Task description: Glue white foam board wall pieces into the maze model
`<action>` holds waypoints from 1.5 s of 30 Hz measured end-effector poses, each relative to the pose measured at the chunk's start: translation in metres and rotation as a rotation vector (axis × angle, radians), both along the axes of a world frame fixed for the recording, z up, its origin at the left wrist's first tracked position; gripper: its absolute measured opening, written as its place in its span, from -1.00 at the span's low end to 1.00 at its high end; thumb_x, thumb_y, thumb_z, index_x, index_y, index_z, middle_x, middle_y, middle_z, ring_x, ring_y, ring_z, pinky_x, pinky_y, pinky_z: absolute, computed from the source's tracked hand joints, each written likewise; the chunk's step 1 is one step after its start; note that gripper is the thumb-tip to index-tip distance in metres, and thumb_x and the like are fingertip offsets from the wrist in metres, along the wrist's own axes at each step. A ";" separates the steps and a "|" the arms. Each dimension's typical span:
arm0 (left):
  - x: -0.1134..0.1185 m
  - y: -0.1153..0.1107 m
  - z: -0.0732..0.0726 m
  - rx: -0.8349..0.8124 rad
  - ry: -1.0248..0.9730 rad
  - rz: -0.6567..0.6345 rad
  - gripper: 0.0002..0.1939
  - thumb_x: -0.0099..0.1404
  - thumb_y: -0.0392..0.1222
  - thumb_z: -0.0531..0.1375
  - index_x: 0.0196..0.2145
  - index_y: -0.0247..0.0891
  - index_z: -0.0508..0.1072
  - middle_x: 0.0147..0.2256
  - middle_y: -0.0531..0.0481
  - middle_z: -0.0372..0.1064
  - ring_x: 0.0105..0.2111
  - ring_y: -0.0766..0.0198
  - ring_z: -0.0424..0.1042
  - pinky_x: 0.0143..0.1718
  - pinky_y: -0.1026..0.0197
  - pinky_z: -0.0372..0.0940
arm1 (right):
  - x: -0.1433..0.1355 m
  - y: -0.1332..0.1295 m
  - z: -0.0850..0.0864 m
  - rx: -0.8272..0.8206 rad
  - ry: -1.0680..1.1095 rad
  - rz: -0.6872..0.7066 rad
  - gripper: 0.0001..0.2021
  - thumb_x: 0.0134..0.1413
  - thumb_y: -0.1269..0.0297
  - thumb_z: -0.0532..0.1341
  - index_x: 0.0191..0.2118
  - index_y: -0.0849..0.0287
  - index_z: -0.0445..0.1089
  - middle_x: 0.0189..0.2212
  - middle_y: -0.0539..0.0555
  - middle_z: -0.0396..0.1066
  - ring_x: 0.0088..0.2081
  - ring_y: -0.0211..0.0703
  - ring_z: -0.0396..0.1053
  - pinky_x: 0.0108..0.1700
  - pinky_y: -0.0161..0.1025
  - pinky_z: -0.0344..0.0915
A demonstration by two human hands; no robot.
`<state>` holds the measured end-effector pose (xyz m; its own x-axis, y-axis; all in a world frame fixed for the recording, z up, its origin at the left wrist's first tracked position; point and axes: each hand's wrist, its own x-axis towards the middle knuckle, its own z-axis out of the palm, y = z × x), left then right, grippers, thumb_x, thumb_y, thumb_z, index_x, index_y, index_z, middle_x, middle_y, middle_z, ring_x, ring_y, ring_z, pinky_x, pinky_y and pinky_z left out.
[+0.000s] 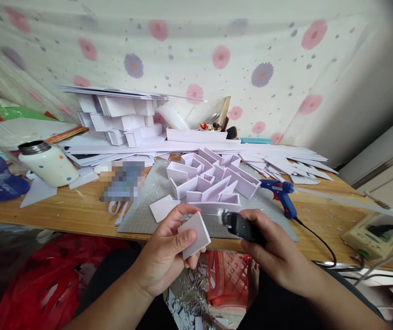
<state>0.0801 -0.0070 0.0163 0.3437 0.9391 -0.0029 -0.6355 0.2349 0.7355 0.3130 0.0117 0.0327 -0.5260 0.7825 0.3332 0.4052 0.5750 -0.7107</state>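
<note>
— White foam-board square, pinched in the left hand — thumb across the near face, fingers curled behind.

— And lying how?

— Tilted, one corner pointing right toward the black tool. Held near, just off the near edge of the wooden table, above the lap.

— Right hand?

— Closed around that black tool, nose aimed left at the square. Close together but not touching; a small gap between tool tip and square's right edge. Can't tell exactly what kind of tool — partly hidden by the fingers.

— Which hand nearer the piece?

— Left, clamped on it outright. Right just beside, to the right of it, level with it.

— Farther out?

— Grey cutting mat on the table, with a white foam-board model of walled compartments standing on it, just beyond the hands. Loose white square lying flat on the mat at the model's near left. Blue glue gun to the right of the model, cord trailing off right.

— Left side?

— White dotted jar with a metal rim, well apart from the hands. Stack of white foam pieces at the far side, against the flowered wall. Red basket down below the table, scraps scattered around it.
</note>
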 end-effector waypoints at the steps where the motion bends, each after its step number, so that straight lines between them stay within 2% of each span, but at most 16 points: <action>1: 0.000 0.000 -0.001 0.001 -0.014 -0.006 -0.72 0.17 -0.19 0.33 -0.16 -0.11 0.40 -0.53 0.12 0.42 -0.68 0.49 0.32 -0.64 0.48 0.13 | -0.001 0.000 0.002 -0.024 -0.028 0.038 -0.80 0.21 0.32 0.12 -0.05 0.07 0.21 -0.28 0.03 0.35 -0.29 -0.16 0.30 -0.29 -0.28 0.23; 3: 0.001 0.000 -0.004 -0.001 -0.039 -0.018 -0.79 0.20 -0.19 0.31 -0.21 -0.11 0.39 -0.54 0.12 0.42 -0.70 0.51 0.31 -0.64 0.49 0.11 | -0.003 0.001 0.005 -0.095 -0.049 0.117 -0.80 0.21 0.17 0.14 -0.11 0.12 0.28 -0.35 0.02 0.35 -0.34 -0.16 0.30 -0.33 -0.28 0.20; 7: 0.005 0.000 -0.007 -0.028 -0.112 -0.047 -0.84 0.21 -0.19 0.30 -0.27 -0.13 0.39 -0.58 0.17 0.36 -0.73 0.54 0.25 -0.65 0.48 0.09 | -0.009 0.000 0.006 -0.186 -0.034 0.196 -0.65 0.21 -0.03 0.10 -0.25 0.19 0.36 -0.47 0.00 0.30 -0.45 -0.22 0.23 -0.42 -0.29 0.11; 15: 0.008 -0.002 -0.011 -0.060 -0.204 -0.163 -0.83 0.20 -0.17 0.31 -0.27 -0.14 0.39 -0.53 0.17 0.31 -0.75 0.60 0.18 -0.69 0.50 0.04 | -0.014 0.000 0.007 -0.140 -0.068 0.198 -0.55 0.19 -0.16 0.05 -0.33 0.19 0.34 -0.56 -0.03 0.22 -0.52 -0.26 0.17 -0.47 -0.30 0.02; 19: 0.007 -0.005 -0.013 -0.054 -0.194 -0.156 -0.84 0.20 -0.19 0.31 -0.29 -0.17 0.39 -0.56 0.17 0.30 -0.73 0.58 0.19 -0.69 0.52 0.06 | -0.014 -0.002 0.008 -0.101 -0.116 0.212 -0.48 0.19 -0.22 0.00 -0.34 0.20 0.34 -0.58 -0.04 0.20 -0.54 -0.26 0.15 -0.46 -0.28 -0.01; 31: 0.008 -0.008 -0.015 -0.010 -0.156 -0.155 -0.84 0.21 -0.16 0.30 -0.28 -0.18 0.40 -0.56 0.15 0.32 -0.75 0.57 0.19 -0.72 0.52 0.02 | -0.013 -0.004 0.008 0.008 -0.155 0.164 -0.48 0.20 -0.23 -0.03 -0.32 0.17 0.33 -0.55 0.00 0.28 -0.52 -0.23 0.20 -0.45 -0.27 0.00; 42: 0.007 -0.007 -0.018 0.028 -0.167 -0.196 -0.86 0.24 -0.16 0.28 -0.27 -0.18 0.39 -0.56 0.12 0.38 -0.77 0.56 0.19 -0.73 0.49 -0.01 | -0.012 -0.001 0.008 0.019 -0.171 0.122 -0.51 0.20 -0.21 0.00 -0.31 0.17 0.33 -0.57 -0.02 0.27 -0.54 -0.25 0.19 -0.47 -0.28 0.00; 45: 0.007 -0.007 -0.018 0.016 -0.171 -0.199 -0.85 0.22 -0.16 0.29 -0.28 -0.18 0.39 -0.57 0.13 0.37 -0.75 0.54 0.21 -0.74 0.49 -0.01 | -0.013 -0.001 0.009 0.025 -0.177 0.151 -0.48 0.19 -0.23 -0.02 -0.32 0.17 0.33 -0.58 -0.02 0.25 -0.55 -0.25 0.17 -0.47 -0.27 -0.01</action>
